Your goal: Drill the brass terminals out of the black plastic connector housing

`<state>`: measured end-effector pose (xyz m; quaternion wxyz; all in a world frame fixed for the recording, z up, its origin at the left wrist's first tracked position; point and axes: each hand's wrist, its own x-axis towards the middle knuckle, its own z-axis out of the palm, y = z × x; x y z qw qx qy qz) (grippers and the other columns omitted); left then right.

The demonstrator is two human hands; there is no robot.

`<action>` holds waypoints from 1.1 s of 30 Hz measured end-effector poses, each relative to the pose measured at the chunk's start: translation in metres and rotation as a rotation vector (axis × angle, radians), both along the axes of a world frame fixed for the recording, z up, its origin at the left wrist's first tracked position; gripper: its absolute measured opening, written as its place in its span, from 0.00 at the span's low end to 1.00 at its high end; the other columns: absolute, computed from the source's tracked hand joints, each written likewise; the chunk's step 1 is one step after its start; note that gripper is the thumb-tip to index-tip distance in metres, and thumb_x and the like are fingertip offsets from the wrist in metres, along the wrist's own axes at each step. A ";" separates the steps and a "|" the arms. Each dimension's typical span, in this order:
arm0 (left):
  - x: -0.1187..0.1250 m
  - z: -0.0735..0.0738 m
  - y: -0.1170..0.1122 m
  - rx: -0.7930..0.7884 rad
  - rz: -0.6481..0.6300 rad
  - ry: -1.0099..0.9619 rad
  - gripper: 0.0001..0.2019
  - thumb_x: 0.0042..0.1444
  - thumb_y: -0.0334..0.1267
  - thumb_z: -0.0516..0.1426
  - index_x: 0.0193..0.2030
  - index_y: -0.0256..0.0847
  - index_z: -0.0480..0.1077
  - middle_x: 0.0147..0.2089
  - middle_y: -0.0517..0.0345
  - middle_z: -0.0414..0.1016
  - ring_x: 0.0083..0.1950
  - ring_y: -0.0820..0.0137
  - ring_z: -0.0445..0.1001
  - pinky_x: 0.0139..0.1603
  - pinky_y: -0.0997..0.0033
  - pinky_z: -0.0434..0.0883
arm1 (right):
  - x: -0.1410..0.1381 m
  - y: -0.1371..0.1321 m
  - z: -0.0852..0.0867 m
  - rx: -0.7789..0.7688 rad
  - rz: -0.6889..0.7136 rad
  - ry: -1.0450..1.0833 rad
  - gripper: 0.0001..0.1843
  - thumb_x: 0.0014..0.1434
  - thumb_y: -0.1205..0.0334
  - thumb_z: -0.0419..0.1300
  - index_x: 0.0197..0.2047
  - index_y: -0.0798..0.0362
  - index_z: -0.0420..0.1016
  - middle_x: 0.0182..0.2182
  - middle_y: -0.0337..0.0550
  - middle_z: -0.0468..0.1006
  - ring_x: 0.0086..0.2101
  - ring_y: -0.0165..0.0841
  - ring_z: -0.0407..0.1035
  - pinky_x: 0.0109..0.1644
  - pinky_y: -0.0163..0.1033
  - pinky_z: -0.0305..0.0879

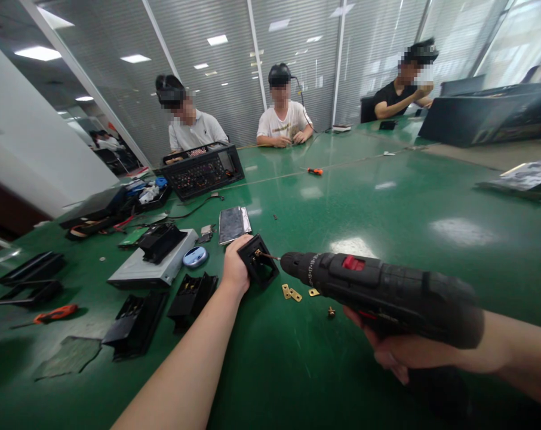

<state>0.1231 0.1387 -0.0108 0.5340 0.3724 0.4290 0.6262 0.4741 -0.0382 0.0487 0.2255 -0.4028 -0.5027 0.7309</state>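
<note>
1. The step in hand looks like driving or drawing a screw: the drill's [382,292] bit sits inside the small black housing [258,261] on the green table [364,203].
2. Next calls for keeping the bit square to the housing.
3. Left hand [235,267] clasps the housing's left side; right hand [402,352] wraps the drill's handle, right of the housing.
4. Brass plates [292,292] lie just right of the housing.

left hand [235,267] closed in a grip, right hand [398,349] clenched, forearms extended
</note>
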 end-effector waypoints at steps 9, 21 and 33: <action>-0.001 0.000 0.000 0.001 -0.007 0.001 0.13 0.51 0.48 0.77 0.35 0.44 0.83 0.35 0.59 0.84 0.35 0.64 0.80 0.42 0.64 0.78 | -0.004 -0.002 0.015 0.006 -0.022 -0.016 0.51 0.62 0.62 0.93 0.83 0.37 0.82 0.34 0.26 0.90 0.31 0.32 0.92 0.37 0.31 0.92; 0.000 0.000 0.000 0.000 0.016 -0.004 0.15 0.54 0.49 0.78 0.35 0.45 0.81 0.34 0.61 0.83 0.34 0.64 0.80 0.41 0.64 0.77 | -0.001 0.000 0.003 0.016 0.014 0.006 0.35 0.62 0.56 0.94 0.67 0.41 0.88 0.36 0.29 0.91 0.32 0.34 0.93 0.37 0.33 0.91; 0.001 -0.001 0.000 0.001 0.011 -0.001 0.15 0.53 0.49 0.78 0.34 0.46 0.81 0.32 0.59 0.82 0.34 0.63 0.81 0.40 0.64 0.77 | -0.004 -0.002 0.013 0.013 0.001 0.049 0.33 0.63 0.60 0.94 0.66 0.42 0.90 0.36 0.31 0.93 0.32 0.32 0.93 0.38 0.30 0.91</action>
